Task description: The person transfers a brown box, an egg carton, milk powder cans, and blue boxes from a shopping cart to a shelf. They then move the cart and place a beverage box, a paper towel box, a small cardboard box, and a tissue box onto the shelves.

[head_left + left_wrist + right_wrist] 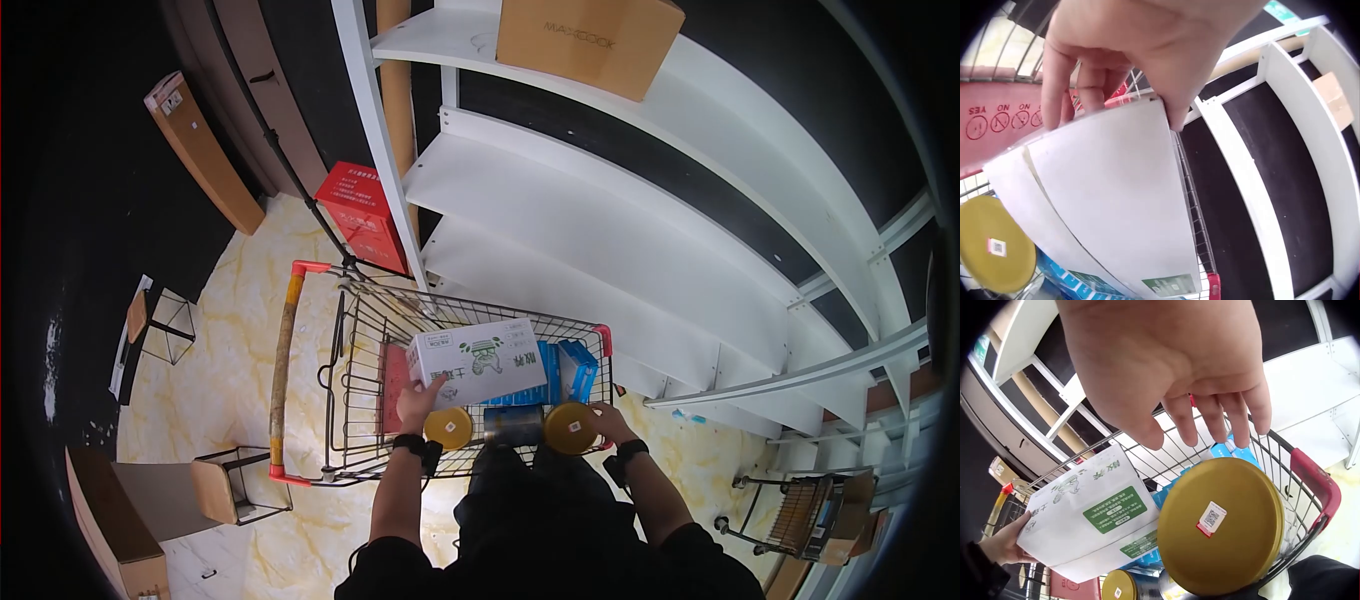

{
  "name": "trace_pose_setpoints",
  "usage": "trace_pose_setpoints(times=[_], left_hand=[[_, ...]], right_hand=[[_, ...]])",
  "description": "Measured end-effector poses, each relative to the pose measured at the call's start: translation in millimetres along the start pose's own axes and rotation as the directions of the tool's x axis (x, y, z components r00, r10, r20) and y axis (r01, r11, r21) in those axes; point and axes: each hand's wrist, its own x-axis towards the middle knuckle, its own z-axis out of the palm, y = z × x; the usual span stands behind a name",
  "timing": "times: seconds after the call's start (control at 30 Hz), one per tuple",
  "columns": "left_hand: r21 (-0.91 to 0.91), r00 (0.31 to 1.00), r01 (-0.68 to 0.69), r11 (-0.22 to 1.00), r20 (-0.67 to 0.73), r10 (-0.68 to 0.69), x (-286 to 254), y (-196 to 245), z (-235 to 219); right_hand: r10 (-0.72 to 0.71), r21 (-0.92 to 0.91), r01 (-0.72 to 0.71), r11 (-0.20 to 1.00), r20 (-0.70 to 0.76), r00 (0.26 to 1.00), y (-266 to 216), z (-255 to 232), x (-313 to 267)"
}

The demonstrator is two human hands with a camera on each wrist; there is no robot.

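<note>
A white carton with green print (480,362) lies tilted in the shopping cart; the left hand (416,402) grips its left end. In the left wrist view the fingers and thumb of the left hand (1125,53) clasp the carton's edge (1116,187). The right hand (608,424) is beside a gold-lidded jar (570,428); in the right wrist view the right hand (1172,375) hangs with spread, relaxed fingers above the gold lid (1219,525), holding nothing. A second gold-lidded jar (448,428) stands near the left forearm. Blue packages (578,370) lie partly under the carton.
The cart's handle (287,370) is on the left. White shelves (600,215) rise beyond the cart, with a brown box (588,45) on top. A red box (362,218) stands by the shelf. Another cart (800,512) is at the lower right, a stool (222,488) at the lower left.
</note>
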Motion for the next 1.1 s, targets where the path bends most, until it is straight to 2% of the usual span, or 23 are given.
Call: trace_pose_setpoints(times=[0.1, 0.17, 0.3, 0.37, 0.4, 0.43, 0.47, 0.5, 0.53, 0.57, 0.6, 0.67, 0.7, 0.73, 0.8, 0.83, 0.87, 0.9, 0.93, 0.97, 1.0, 1.07, 1.1], left_hand=[[-0.049, 1.000, -0.026, 0.998, -0.006, 0.025, -28.6, 20.7, -18.4], [0.016, 0.991, 0.016, 1.000, -0.135, -0.013, -36.8, 19.8, -19.8], [0.037, 0.991, 0.007, 0.999, -0.135, -0.002, -53.4, 4.9, -21.8], [-0.123, 0.974, 0.014, 0.992, -0.222, -0.041, -63.6, -2.1, -19.5], [-0.203, 0.963, 0.010, 0.979, -0.263, -0.064, -69.5, -4.7, -18.6], [-0.287, 0.968, -0.036, 0.957, -0.248, -0.038, -76.8, -8.1, -18.5], [-0.287, 0.966, -0.039, 0.957, -0.255, -0.038, -83.9, -10.7, -16.8], [-0.322, 0.967, -0.017, 0.947, -0.247, -0.067, -90.9, -12.2, -13.7], [-0.355, 0.967, 0.006, 0.935, -0.236, -0.096, -101.2, -6.1, -14.2], [-0.463, 0.950, -0.123, 0.878, -0.312, -0.031, -113.8, 1.3, -11.7], [-0.460, 0.948, -0.125, 0.879, -0.317, -0.031, -115.0, -1.0, -8.4], [-0.823, 0.988, 0.074, 0.563, -0.016, -0.154, -115.7, -8.4, 0.4], [-0.818, 0.981, 0.191, 0.542, 0.135, -0.142, -122.9, -7.3, -4.2], [-0.819, 0.982, 0.186, 0.543, 0.132, -0.137, -137.3, 2.4, -8.9], [-0.872, 0.956, 0.291, 0.394, 0.277, -0.093, -164.5, 26.4, -14.0], [-0.856, 0.937, 0.349, 0.382, 0.334, -0.107, -168.8, 27.4, -11.8], [-0.856, 0.938, 0.343, 0.387, 0.330, -0.101, -174.2, 29.9, -9.9], [-0.879, 0.943, 0.323, 0.352, 0.331, -0.038, -180.5, 33.0, -8.3], [-0.899, 0.944, 0.304, 0.315, 0.329, 0.027, -184.7, 35.3, -6.1], [-0.898, 0.943, 0.274, 0.344, 0.321, 0.089, -187.0, 33.7, -1.3], [-0.899, 0.943, 0.268, 0.347, 0.318, 0.096, -190.0, 38.6, 1.7], [-0.942, 0.921, 0.187, 0.277, 0.266, 0.285, -199.2, 48.5, 9.1], [-0.943, 0.921, 0.190, 0.274, 0.268, 0.283, -208.2, 62.8, 4.8]], right_hand=[[-0.024, -0.050, 0.023, 0.998, -0.005, 1.000, -1.2, -0.9, 6.2], [-0.089, 0.002, 0.089, 0.996, -0.007, 0.996, 0.6, 1.1, 13.8], [-0.108, -0.006, 0.109, 0.994, 0.039, 0.993, -23.7, -0.1, 12.6], [-0.058, 0.164, 0.029, 0.986, 0.174, 0.983, -54.0, -4.7, -1.1], [-0.065, 0.168, 0.036, 0.985, 0.177, 0.982, -60.6, -2.0, -0.1], [-0.028, 0.153, -0.016, 0.988, 0.282, 0.959, -66.5, 0.1, 1.1], [0.011, 0.131, -0.066, 0.989, 0.384, 0.923, -72.6, 2.1, 1.6], [0.003, 0.133, -0.059, 0.989, 0.386, 0.923, -81.1, 2.8, -0.4], [-0.068, 0.154, 0.002, 0.988, 0.425, 0.903, -89.7, 3.0, -5.8], [-0.138, 0.179, 0.060, 0.982, 0.462, 0.876, -95.8, 5.3, -10.0], [-0.142, 0.183, 0.063, 0.981, 0.465, 0.874, -96.2, 11.8, -9.4], [-0.163, 0.291, 0.009, 0.957, 0.508, 0.846, -93.6, 27.2, -5.8], [-0.167, 0.295, 0.012, 0.955, 0.507, 0.846, -101.6, 25.6, -12.9], [-0.177, 0.266, 0.043, 0.963, 0.507, 0.843, -116.1, 16.0, -25.7], [-0.193, 0.240, 0.080, 0.968, 0.501, 0.843, -140.1, -4.2, -47.0], [-0.229, 0.329, 0.055, 0.943, 0.520, 0.823, -149.5, -12.5, -57.1], [-0.268, 0.415, 0.028, 0.910, 0.534, 0.802, -153.7, -16.8, -62.1], [-0.274, 0.421, 0.033, 0.907, 0.528, 0.804, -150.0, -13.9, -61.1], [-0.369, 0.492, 0.110, 0.863, 0.469, 0.802, -143.2, -7.2, -57.8], [-0.459, 0.556, 0.187, 0.810, 0.403, 0.792, -136.9, -1.3, -54.7], [-0.465, 0.560, 0.193, 0.806, 0.396, 0.792, -134.7, 2.7, -55.1], [-0.439, 0.190, 0.398, 0.898, 0.311, 0.843, -128.6, 9.8, -56.0], [-0.439, 0.193, 0.397, 0.897, 0.306, 0.845, -127.0, 8.7, -58.5]])
